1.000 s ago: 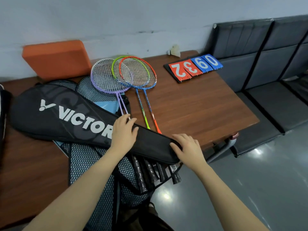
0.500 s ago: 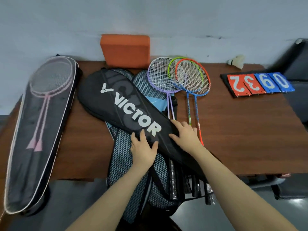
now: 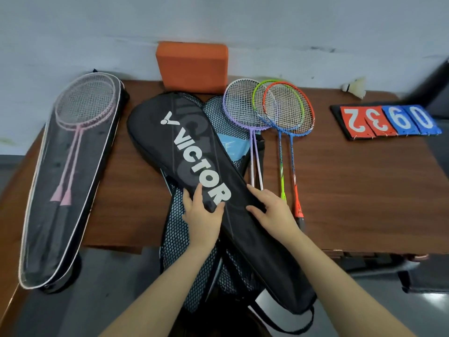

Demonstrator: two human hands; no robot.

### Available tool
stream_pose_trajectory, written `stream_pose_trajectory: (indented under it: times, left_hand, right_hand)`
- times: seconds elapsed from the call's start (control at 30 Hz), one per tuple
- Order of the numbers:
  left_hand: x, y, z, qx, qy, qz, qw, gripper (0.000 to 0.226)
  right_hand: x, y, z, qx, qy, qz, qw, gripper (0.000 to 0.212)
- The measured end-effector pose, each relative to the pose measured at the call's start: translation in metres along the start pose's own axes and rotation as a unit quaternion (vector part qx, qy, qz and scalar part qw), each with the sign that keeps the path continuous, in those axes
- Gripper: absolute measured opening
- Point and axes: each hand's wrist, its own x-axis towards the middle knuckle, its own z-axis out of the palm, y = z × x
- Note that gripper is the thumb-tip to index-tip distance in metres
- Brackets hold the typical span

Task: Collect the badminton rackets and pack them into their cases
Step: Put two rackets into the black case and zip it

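While both hands (image 3: pixel 202 216) (image 3: pixel 274 211) press it, black case (image 3: pixel 194 152) lies diagonally underneath.

Black racket case (image 3: pixel 194 152): white block lettering "VICTOR" runs lengthwise along its face, with a white V-shaped logo mark above the V. A larger, faint grey repeat of the lettering sits behind it.

Flip scoreboard (image 3: pixel 386 121) on the surface: upside-down white digits, left to right 2, 3 on red cards, 9 (or an inverted 6), 0 on blue.
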Motion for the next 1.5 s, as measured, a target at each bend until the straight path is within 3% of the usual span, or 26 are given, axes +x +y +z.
stream_pose_trajectory:
  times: [0.2, 0.37, 0.6, 0.77, 1.07, 1.27, 1.5]
  left_hand:
    - [-0.004, -0.004, -0.027, 0.074, 0.002, -0.008, 0.997, 0.073]
    - [-0.016, -0.018, -0.035, 0.103, -0.028, 0.001, 0.994, 0.068]
    - [-0.003, -0.026, -0.068, -0.058, -0.039, 0.021, 0.997, 0.062]
    - [0.022, -0.024, -0.115, -0.099, -0.034, 0.077, 0.991, 0.043]
    - [0.083, -0.038, -0.222, -0.111, -0.056, 0.162, 0.979, 0.037]
    - [0.111, -0.062, -0.278, -0.088, -0.058, 0.178, 0.978, 0.034]
    - [0.141, -0.101, -0.332, -0.08, 0.009, 0.151, 0.985, 0.03]
  right_hand:
    - [-0.003, -0.027, 0.016, 0.019, 0.06, -0.066, 0.996, 0.044]
    - [-0.011, -0.045, 0.029, 0.077, 0.07, -0.049, 0.993, 0.045]
    - [-0.02, -0.081, 0.037, 0.049, 0.118, -0.032, 0.991, 0.042]
    - [-0.018, -0.123, 0.062, -0.033, 0.176, -0.028, 0.984, 0.035]
    - [0.011, -0.212, 0.141, -0.016, 0.264, -0.014, 0.964, 0.034]
    - [0.019, -0.258, 0.193, -0.015, 0.255, -0.033, 0.966, 0.027]
    - [0.054, -0.294, 0.243, 0.004, 0.207, -0.061, 0.976, 0.025]
